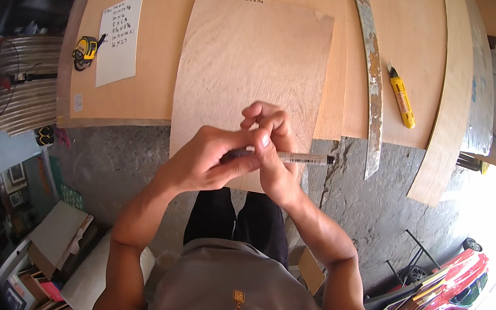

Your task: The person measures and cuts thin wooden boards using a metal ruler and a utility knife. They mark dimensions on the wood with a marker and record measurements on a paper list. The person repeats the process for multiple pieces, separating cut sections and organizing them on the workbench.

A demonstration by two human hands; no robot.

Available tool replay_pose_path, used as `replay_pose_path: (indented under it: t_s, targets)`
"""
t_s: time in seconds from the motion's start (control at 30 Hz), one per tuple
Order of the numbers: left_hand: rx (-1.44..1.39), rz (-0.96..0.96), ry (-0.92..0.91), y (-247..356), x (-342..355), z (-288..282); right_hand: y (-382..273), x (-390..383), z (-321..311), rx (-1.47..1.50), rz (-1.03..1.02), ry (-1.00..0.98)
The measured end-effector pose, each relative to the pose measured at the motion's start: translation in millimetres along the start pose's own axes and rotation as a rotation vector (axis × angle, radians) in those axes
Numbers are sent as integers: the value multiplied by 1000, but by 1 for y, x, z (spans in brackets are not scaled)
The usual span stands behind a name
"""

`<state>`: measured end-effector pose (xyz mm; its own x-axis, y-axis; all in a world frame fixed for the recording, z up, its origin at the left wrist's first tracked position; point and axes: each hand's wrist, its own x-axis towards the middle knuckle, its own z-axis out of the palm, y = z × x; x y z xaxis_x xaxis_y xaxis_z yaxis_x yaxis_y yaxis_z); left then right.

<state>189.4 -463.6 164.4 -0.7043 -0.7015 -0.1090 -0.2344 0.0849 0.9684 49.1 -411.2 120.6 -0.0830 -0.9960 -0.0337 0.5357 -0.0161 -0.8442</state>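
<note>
Both my hands meet in front of my body, over the near part of a thin plywood sheet [242, 49]. They close around a marker pen [306, 158] with a pale, printed barrel and a black end pointing right. My left hand [207, 156] pinches the pen's dark left end, mostly covered by its fingers. My right hand [276, 155] grips the barrel with thumb and curled fingers. Handwriting runs along the sheet's far edge. Its near end reaches past the table toward my legs.
On the wood-covered table [152, 81] lie a handwritten white paper [119, 46] and a yellow tape measure [85, 52] at left. Toward the right are a long worn metal straightedge [374, 71], a yellow utility knife [402, 99] and a wood strip [447, 117] overhanging the edge.
</note>
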Motion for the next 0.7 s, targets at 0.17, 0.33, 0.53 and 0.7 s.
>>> replay_pose_path:
  t_s: [0.17,0.33,0.53,0.7]
  targets:
    - [96,29,-1,1,-33,-13,-39,-24,-37,-168,118,-217]
    - [99,-34,-95,20,-51,-8,-70,-42,-5,-618,140,-430]
    - [122,75,-162,34,-57,-16,-51,-62,16,-584,22,-429]
    - [10,-48,30,-18,-56,-38,-45,31,8,-819,182,-406]
